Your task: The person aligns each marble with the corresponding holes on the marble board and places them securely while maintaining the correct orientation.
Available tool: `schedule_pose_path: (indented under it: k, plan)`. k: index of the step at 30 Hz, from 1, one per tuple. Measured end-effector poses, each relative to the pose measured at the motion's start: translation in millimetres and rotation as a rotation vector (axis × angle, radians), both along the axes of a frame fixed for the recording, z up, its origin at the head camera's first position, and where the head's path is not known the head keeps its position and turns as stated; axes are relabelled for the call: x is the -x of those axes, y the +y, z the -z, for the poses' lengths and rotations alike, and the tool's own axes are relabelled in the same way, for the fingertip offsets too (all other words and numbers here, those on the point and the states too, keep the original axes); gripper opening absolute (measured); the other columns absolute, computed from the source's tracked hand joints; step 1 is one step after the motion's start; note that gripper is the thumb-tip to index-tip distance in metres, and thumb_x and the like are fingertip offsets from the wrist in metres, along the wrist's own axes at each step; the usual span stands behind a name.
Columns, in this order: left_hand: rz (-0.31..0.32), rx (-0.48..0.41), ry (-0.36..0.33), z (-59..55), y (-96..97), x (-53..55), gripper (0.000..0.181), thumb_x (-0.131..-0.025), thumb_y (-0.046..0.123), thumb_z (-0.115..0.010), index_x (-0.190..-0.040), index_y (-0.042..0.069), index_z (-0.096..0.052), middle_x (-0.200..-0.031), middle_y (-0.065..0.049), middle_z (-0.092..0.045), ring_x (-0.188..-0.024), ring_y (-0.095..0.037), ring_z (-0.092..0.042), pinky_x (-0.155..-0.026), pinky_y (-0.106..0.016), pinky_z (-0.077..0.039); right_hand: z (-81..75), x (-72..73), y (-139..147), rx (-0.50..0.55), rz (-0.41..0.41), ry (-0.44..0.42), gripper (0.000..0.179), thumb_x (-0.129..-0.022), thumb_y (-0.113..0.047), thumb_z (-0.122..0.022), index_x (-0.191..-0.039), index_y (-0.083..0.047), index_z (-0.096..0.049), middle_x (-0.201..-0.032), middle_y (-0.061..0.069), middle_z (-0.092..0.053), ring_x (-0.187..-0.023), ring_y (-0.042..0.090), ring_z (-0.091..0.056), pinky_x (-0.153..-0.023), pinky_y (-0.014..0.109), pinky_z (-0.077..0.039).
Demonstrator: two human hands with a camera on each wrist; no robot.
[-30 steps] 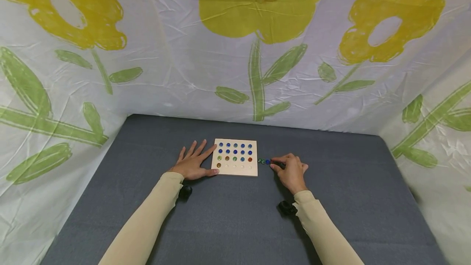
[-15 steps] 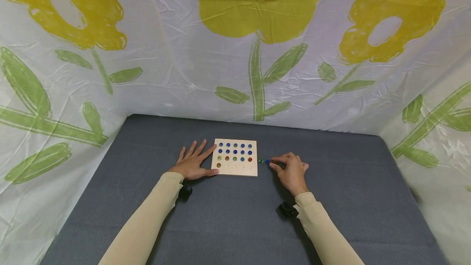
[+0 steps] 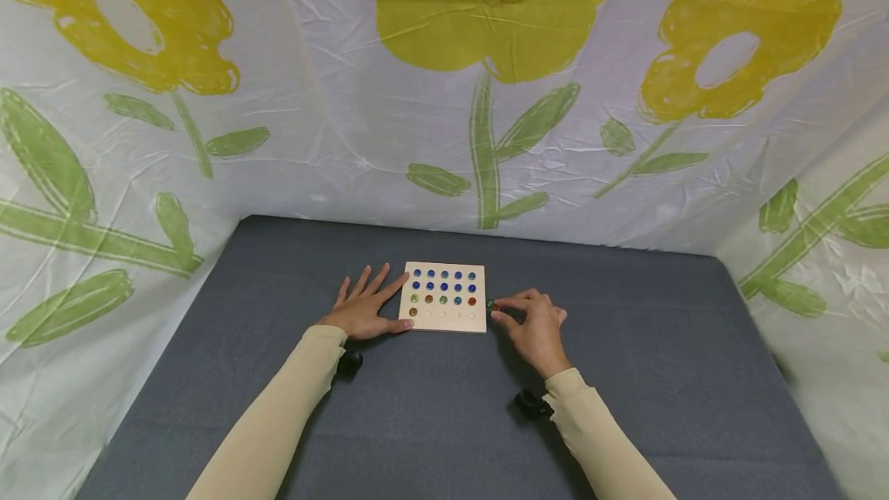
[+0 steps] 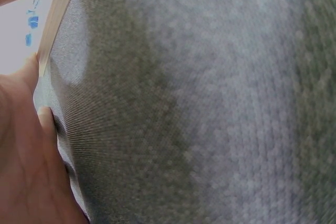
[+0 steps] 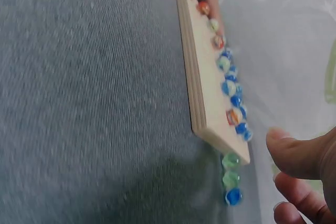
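Note:
My left hand [image 3: 361, 316] lies spread on the dark cloth, thumb and index finger touching the left edge of a pale wooden marble board [image 3: 464, 326]. Blue marbles [image 3: 444, 286] fill the board's two far rows; mixed colours fill the third, and a brown marble [image 3: 413, 312] sits in the near row's left hollow. Beyond the board's right edge, my right hand [image 3: 540, 330] pinches a small reddish marble [image 3: 495, 307] between thumb and index finger; the thumb hides it in the right wrist view. Close by lie two green marbles [image 5: 230, 178] and a blue marble [image 5: 233, 196] in a line.
Dark grey cloth [image 3: 430, 415] covers the table. Behind and at both sides hangs a white sheet [image 3: 333, 145] printed with yellow flowers. A black wrist camera [image 3: 533, 404] sits under the right wrist, another [image 3: 350, 363] beside the left.
My right hand has moved left toward the board with the reddish marble, and its fingers now cover part of the marble line. The left hand and board have stayed still.

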State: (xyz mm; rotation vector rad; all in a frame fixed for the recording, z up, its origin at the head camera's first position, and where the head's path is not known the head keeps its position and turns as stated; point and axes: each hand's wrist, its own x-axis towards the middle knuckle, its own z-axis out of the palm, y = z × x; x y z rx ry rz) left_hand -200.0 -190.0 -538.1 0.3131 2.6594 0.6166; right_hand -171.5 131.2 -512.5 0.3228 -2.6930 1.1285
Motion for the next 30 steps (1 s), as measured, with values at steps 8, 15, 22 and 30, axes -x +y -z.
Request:
schedule_pose_path:
  k: [8, 15, 22, 30]
  plan:
    - [-0.003, 0.006, 0.008, 5.4, -1.1, 2.3, 0.1, -0.085, 0.08, -0.055, -0.164, 0.035, -0.012, -0.171, -0.002, 0.004, -0.154, -0.031, 0.015, -0.119, -0.06, 0.014, -0.3, -4.4, -12, 0.045, -0.038, 0.021, 0.017, -0.08, -0.008, -0.087, -0.096, -0.006, -0.082, -0.094, 0.01, -0.067, -0.09, 0.031, -0.056, -0.086, 0.057, -0.023]
    - [-0.006, 0.024, 0.006, 8.0, -1.8, 3.5, 0.1, -0.085, 0.081, -0.055, -0.164, 0.039, -0.01, -0.17, 0.0, 0.006, -0.154, -0.029, 0.016, -0.119, -0.059, 0.014, -1.2, -5.6, -23, 0.064, -0.053, 0.019, 0.016, -0.081, -0.008, -0.086, -0.097, -0.006, -0.082, -0.094, 0.011, -0.066, -0.091, 0.033, -0.058, -0.085, 0.055, -0.022]
    - [-0.004, 0.009, 0.006, 6.1, -2.3, 2.6, 0.102, -0.084, 0.082, -0.054, -0.164, 0.036, -0.012, -0.171, -0.003, 0.004, -0.154, -0.032, 0.015, -0.118, -0.061, 0.015, -3.5, -5.1, -34, 0.083, -0.069, 0.016, 0.016, -0.081, -0.008, -0.086, -0.097, -0.007, -0.083, -0.093, 0.009, -0.066, -0.091, 0.032, -0.057, -0.084, 0.055, -0.023]
    - [-0.002, -0.014, -0.001, -6.1, 0.1, -2.2, 0.101, -0.084, 0.083, -0.053, -0.164, 0.036, -0.013, -0.171, -0.005, 0.003, -0.154, -0.034, 0.014, -0.118, -0.062, 0.015, -0.9, -6.1, -47, 0.099, -0.098, 0.016, 0.013, -0.083, -0.01, -0.085, -0.095, -0.008, -0.083, -0.094, 0.008, -0.066, -0.087, 0.032, -0.056, -0.082, 0.054, -0.022]
